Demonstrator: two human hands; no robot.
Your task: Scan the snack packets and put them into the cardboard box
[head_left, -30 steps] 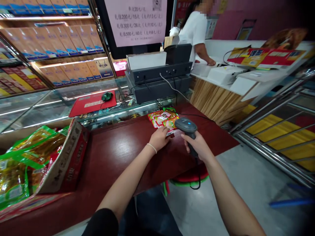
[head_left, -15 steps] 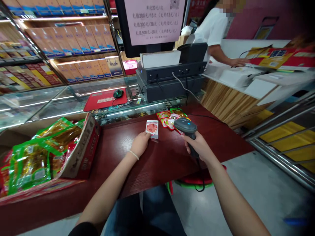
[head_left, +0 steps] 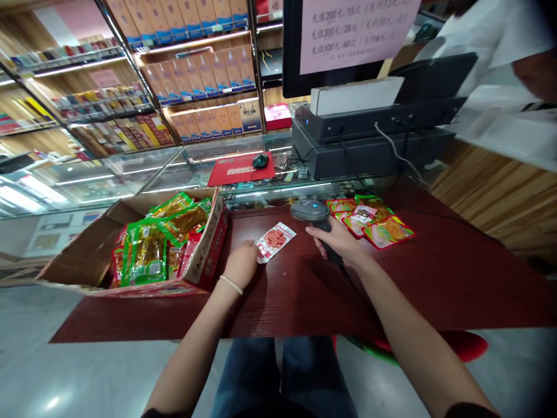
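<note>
My left hand (head_left: 242, 262) is closed at the lower left end of a small white snack packet (head_left: 275, 240) printed with reddish pieces, which lies tilted at the tabletop; its fingertips are partly hidden. My right hand (head_left: 342, 241) is wrapped round the handle of a dark grey barcode scanner (head_left: 310, 211), held above the table with its head toward the packet. A small blue light glows on top of the scanner. Just beyond my right hand, several red and green snack packets (head_left: 387, 231) lie overlapping on the dark red table (head_left: 456, 284).
On the left stands an open cardboard box (head_left: 213, 238) with several green snack bags (head_left: 150, 252). Behind the table are a glass counter, a red mouse pad (head_left: 226, 170), a mouse (head_left: 260, 161) and a monitor (head_left: 294, 52). A person in white (head_left: 483, 40) stands at the back right.
The view has swung to the left. The white packet has turned from upright to slanted, with my left hand still at it. The scanner in my right hand has moved closer to the packet.
</note>
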